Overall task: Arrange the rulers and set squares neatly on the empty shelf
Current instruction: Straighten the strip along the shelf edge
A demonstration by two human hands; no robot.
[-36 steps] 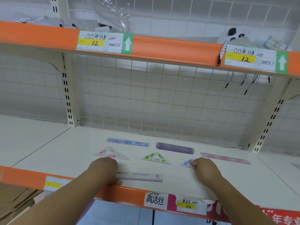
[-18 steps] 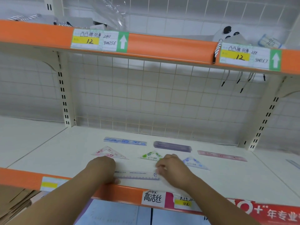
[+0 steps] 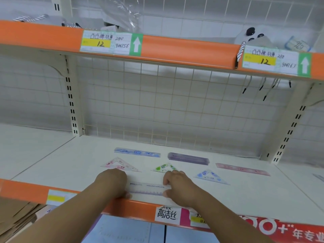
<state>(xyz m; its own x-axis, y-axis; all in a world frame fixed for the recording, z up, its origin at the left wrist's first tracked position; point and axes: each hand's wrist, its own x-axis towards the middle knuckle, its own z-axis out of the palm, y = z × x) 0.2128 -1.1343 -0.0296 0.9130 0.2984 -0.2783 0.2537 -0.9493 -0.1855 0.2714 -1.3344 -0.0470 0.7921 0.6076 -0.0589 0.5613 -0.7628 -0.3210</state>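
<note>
A clear ruler (image 3: 148, 189) lies near the front edge of the white shelf (image 3: 70, 160). My left hand (image 3: 112, 183) pinches its left end and my right hand (image 3: 178, 185) pinches its right end. Behind it sit a pink set square (image 3: 120, 164), a green set square (image 3: 164, 167) and a blue set square (image 3: 209, 176) in a row. Further back lie a blue ruler (image 3: 137, 152), a purple stack of rulers (image 3: 188, 158) and a pink ruler (image 3: 242, 169).
An upper shelf with an orange edge (image 3: 184, 50) and price labels hangs overhead. A wire grid back panel (image 3: 175, 106) closes the rear. Brown cardboard (image 3: 15, 218) lies below at the left. Another ruler end (image 3: 318, 177) shows at the far right.
My right hand moved left from the blue set square to the right end of the clear ruler. My left hand stayed on the ruler's left end.
</note>
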